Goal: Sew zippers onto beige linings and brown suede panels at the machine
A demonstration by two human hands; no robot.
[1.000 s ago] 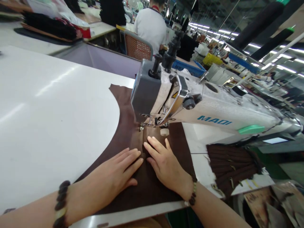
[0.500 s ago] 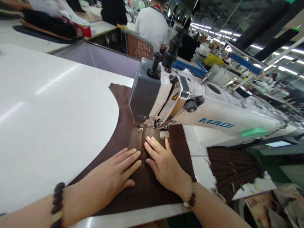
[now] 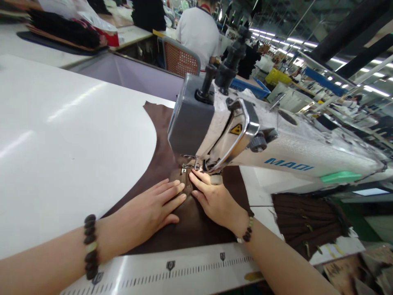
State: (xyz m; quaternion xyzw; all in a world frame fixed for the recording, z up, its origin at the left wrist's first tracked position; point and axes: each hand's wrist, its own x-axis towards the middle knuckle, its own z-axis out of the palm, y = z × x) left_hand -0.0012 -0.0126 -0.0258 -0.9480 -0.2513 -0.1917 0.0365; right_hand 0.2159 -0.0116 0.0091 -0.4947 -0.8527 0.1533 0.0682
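A dark brown leather-like piece [image 3: 196,227] lies flat beneath the head of a sewing machine [image 3: 193,119]. Set into it is a brown zipper [image 3: 188,178], running toward the presser foot [image 3: 196,163]; a small metal zipper pull [image 3: 184,169] shows beside the foot. My left hand [image 3: 155,209] rests flat on the piece left of the zipper, fingers stretched out. To the zipper's right, my right hand [image 3: 215,200] also presses on the piece with fingers extended, its fingertips close to the foot. The needle's tip is too small to make out.
A ruler strip [image 3: 196,270] runs along the front table edge. More brown pieces with zipper pulls [image 3: 310,221] lie at the right. Behind the white table [image 3: 76,135], a person in a white shirt [image 3: 198,35] sits on a brown chair [image 3: 181,57]. Dark pieces [image 3: 61,30] are stacked at upper left.
Both hands have slid forward with the brown piece, toward the presser foot. The ruler strip along the front edge is now uncovered. The view has shifted slightly.
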